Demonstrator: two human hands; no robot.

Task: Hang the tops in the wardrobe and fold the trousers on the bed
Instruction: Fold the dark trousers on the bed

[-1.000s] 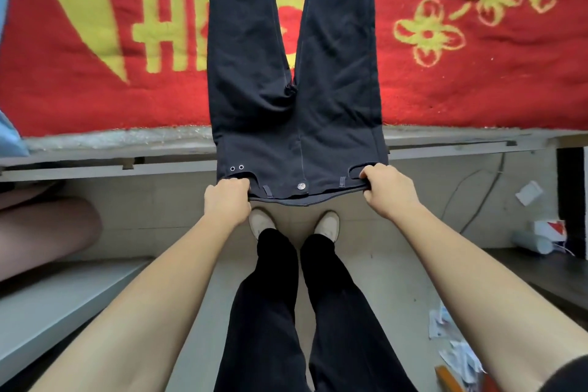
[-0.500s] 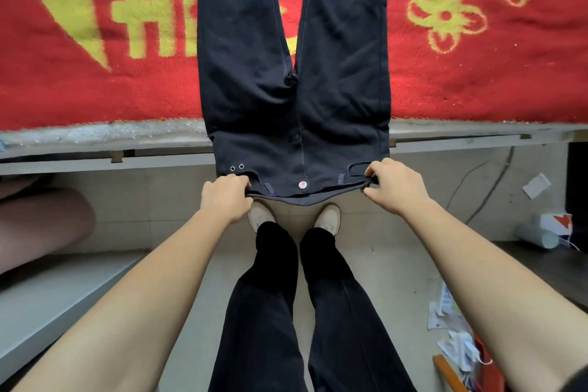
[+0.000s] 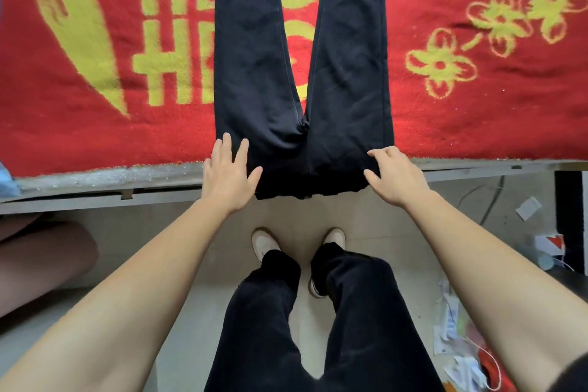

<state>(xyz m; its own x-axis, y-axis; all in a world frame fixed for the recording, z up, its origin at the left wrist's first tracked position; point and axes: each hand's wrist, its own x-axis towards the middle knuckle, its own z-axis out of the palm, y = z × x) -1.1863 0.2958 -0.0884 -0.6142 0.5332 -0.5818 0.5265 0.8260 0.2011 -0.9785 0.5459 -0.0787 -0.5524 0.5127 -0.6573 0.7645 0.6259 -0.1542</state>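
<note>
Dark navy trousers (image 3: 264, 79) lie flat on the bed, legs stretched away from me over a red blanket (image 3: 477, 111) with yellow patterns. Their waist end hangs slightly over the bed's near edge. My left hand (image 3: 227, 175) rests flat with fingers spread at the trousers' left hip edge, holding nothing. My right hand (image 3: 393, 177) lies at the right hip corner, its fingers curled down onto the cloth; whether it pinches the fabric is unclear.
The bed's grey frame edge (image 3: 95, 197) runs across in front of me. My own legs and pale shoes (image 3: 264, 243) stand on the tiled floor. Scattered papers (image 3: 451, 328) and clutter lie at the right. A brownish rounded object (image 3: 41, 261) sits at the left under the bed.
Both hands have let go of the waistband and moved up onto the bed. The waistband with its button is now tucked out of sight, and the trousers sit farther onto the bed.
</note>
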